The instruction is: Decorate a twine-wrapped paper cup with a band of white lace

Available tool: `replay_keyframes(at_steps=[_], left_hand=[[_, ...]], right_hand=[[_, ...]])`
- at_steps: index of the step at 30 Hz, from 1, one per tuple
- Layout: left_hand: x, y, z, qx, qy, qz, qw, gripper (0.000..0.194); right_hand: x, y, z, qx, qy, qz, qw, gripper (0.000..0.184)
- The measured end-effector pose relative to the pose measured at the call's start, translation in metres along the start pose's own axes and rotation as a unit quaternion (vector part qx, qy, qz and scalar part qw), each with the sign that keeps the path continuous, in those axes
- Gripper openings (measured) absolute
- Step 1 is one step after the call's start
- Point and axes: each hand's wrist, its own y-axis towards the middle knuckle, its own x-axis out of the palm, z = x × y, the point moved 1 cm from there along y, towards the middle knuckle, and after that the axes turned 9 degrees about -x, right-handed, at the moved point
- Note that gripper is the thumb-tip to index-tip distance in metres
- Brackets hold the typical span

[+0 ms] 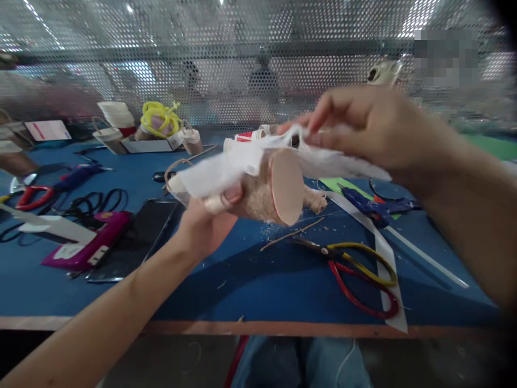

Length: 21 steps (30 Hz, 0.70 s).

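Note:
My left hand (208, 229) is closed around a twine-wrapped cup (258, 196), tilted on its side above the table. Its flat, pale round base faces right and toward me. White thin fabric (226, 167) drapes over the cup and spreads to both sides. Above the cup, my right hand (375, 126) pinches this fabric between thumb and fingers, slightly blurred. A small dark gap shows in the gathered fabric by the right fingertips. Below lie scissors (359, 264) with one yellow and one red handle, beside a strip of white ribbon (390, 269).
A blue glue gun (367, 205) with a glue stick lies at right. At left are a dark phone-like slab (139, 237), a magenta box (86, 253) and red-handled scissors (35, 197). Cups and yellow cord (161, 118) stand behind, before a perforated metal screen (226, 64).

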Motion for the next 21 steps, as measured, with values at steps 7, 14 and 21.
replay_keyframes(at_steps=[7,14,21], left_hand=[[0.005,-0.003,0.008,-0.006,0.025,-0.029,0.999,0.026],[-0.003,0.000,0.010,0.047,0.063,-0.001,0.997,0.031],[-0.008,-0.009,0.005,0.056,0.231,-0.054,0.970,0.052]], right_hand=[[0.029,-0.007,0.047,0.010,0.157,-0.267,0.951,0.030],[0.054,0.019,0.046,-0.046,0.260,-0.248,0.932,0.014],[0.049,0.042,0.065,-0.009,0.070,0.100,0.992,0.017]])
